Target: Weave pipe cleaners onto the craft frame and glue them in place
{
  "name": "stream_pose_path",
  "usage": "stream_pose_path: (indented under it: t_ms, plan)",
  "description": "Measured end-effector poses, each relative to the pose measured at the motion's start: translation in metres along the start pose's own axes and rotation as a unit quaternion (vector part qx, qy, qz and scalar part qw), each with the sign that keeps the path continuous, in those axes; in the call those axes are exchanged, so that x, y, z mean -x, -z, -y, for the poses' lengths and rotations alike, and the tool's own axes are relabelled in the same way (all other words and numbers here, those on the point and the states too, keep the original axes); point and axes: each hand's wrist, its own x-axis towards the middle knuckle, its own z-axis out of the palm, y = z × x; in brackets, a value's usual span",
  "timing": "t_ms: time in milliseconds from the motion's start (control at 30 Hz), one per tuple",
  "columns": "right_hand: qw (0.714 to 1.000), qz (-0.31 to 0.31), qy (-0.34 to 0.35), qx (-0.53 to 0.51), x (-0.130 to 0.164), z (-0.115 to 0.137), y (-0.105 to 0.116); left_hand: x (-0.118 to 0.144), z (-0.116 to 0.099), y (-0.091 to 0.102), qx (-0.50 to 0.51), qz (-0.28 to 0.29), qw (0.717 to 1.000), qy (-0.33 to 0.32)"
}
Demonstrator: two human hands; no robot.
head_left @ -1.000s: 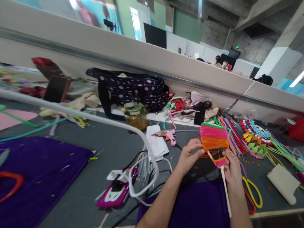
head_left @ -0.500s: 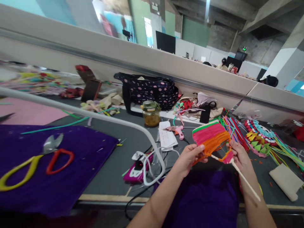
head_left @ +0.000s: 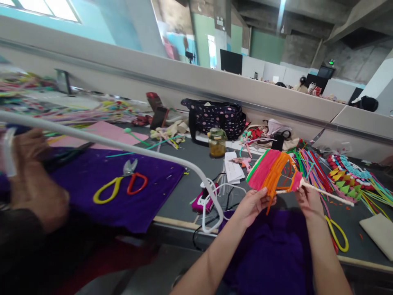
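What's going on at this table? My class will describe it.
A person holds a striped craft piece with both hands: the left hand pinches its orange strands, the right hand grips the base of its handle. An open gap shows between strands and handle. At the left edge is a co-worker's blurred hand; scissors lie on purple cloth nearby.

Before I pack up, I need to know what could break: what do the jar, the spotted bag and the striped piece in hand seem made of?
Jar: see-through glass or clear plastic, seemingly smooth; amber contents show through.
Spotted bag: probably fabric, perhaps coated; its body slumps softly.
Striped piece: likely fuzzy craft stems, matte-looking; thin coloured strands lie side by side, with loose orange ends.
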Motion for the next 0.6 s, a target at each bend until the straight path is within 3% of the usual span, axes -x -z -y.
stream_pose_path:
  t_ms: [133, 167, 200, 267, 367, 467, 600]
  plan:
    - [0.978, -0.137, 0.16, -0.006, 0.052, -0.029, -0.021, -0.014, 0.008, 0.005, 0.045, -0.016, 0.999, -0.017]
    - [0.972, -0.142, 0.186, 0.025, 0.066, -0.037, -0.029, -0.018, 0.009, 0.005, 0.046, -0.016, 0.999, -0.019]
    - [0.969, -0.125, 0.2, 0.072, 0.079, -0.045, -0.038, -0.023, 0.01, 0.006, 0.049, -0.02, 0.998, -0.023]
    - [0.953, -0.033, 0.214, 0.213, 0.1, -0.056, -0.056, -0.029, 0.01, 0.005, 0.045, -0.012, 0.999, -0.025]
    - [0.889, 0.096, 0.325, 0.309, 0.119, -0.058, -0.077, -0.029, 0.005, 0.003, 0.035, 0.009, 0.999, -0.019]
    - [0.83, 0.061, 0.459, 0.312, 0.127, -0.053, -0.08, -0.019, -0.009, 0.001, 0.012, 0.007, 1.0, -0.028]
    - [0.847, -0.018, 0.471, 0.247, 0.119, -0.058, -0.061, -0.007, -0.039, -0.003, 0.017, -0.025, 0.996, -0.088]
